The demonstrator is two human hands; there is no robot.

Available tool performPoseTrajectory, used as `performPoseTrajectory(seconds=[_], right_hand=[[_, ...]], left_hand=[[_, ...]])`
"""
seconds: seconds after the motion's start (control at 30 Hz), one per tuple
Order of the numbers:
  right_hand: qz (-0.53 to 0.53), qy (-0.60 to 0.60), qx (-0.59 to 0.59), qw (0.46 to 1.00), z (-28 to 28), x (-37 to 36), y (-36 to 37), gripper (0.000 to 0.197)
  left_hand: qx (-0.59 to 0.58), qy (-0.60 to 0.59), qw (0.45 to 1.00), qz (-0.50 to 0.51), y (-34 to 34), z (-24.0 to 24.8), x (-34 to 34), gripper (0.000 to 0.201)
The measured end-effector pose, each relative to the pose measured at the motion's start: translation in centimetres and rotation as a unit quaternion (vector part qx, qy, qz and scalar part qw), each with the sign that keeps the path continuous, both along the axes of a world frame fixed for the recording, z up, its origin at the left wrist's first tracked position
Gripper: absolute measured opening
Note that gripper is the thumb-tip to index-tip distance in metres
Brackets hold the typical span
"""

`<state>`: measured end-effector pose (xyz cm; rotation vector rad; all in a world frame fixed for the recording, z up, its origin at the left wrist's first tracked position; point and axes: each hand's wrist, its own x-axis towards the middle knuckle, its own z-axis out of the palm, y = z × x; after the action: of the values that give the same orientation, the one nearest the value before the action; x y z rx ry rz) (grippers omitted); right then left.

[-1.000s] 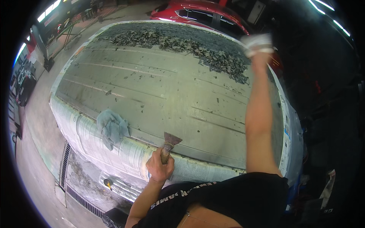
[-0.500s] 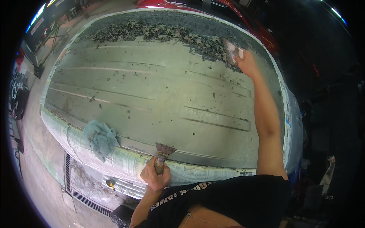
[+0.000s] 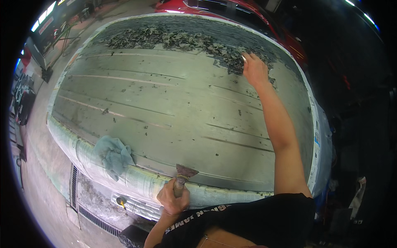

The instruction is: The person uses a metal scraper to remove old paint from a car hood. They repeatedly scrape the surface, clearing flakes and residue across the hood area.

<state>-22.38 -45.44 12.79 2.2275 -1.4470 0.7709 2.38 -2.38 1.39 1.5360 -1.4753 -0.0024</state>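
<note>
A large grey-green vehicle roof (image 3: 178, 99) with pressed ribs lies before me. Loose dark paint flakes (image 3: 165, 40) form a band across its far part. My right hand (image 3: 255, 70) reaches to the right end of that band, fingers closed on a flat scraper (image 3: 244, 59); only its whitish edge shows, the rest being behind the fingers. At the near edge my left hand (image 3: 173, 197) grips the handle of a paint scraper (image 3: 186, 172) with a wide, rusty-looking blade, held up over the rim. Left of it, a crumpled pale blue cloth (image 3: 112, 156) drapes over the near edge.
Newspaper masking (image 3: 82, 153) covers the roof's border. Beyond the far edge stands a red car (image 3: 231, 14). A floor drain grate (image 3: 99, 221) and a black object (image 3: 133, 236) are at lower left. Small flakes are scattered over the roof.
My right hand has shifted left along the flakes, and its scraper has turned so its broad face no longer shows. The left hand keeps its grip; the whole view has shifted slightly.
</note>
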Motion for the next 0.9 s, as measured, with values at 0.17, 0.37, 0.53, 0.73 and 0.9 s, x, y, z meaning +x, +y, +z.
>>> performPoseTrajectory(seconds=[0.17,0.37,0.53,0.73,0.9], right_hand=[[0.03,0.138,0.127,0.982,1.8,-0.3,3.0,0.021],[0.063,0.317,0.191,0.927,-0.5,-0.2,5.2,0.035],[0.053,0.372,0.104,0.921,-2.4,-0.4,2.7,0.027],[0.0,0.312,0.155,0.937,0.7,-0.7,-0.5,0.027],[-0.085,0.184,0.19,0.961,5.0,-1.5,-2.3,0.02]], left_hand=[[0.001,0.004,1.0,-0.01,-0.1,0.3,0.2,0.046],[0.041,0.005,0.999,-0.006,0.5,0.8,0.2,0.043],[0.032,0.025,0.999,-0.014,0.3,0.6,0.1,0.045],[0.023,0.013,0.999,-0.018,0.2,0.8,0.4,0.045],[0.021,0.011,0.999,-0.022,0.1,0.4,0.3,0.046]])
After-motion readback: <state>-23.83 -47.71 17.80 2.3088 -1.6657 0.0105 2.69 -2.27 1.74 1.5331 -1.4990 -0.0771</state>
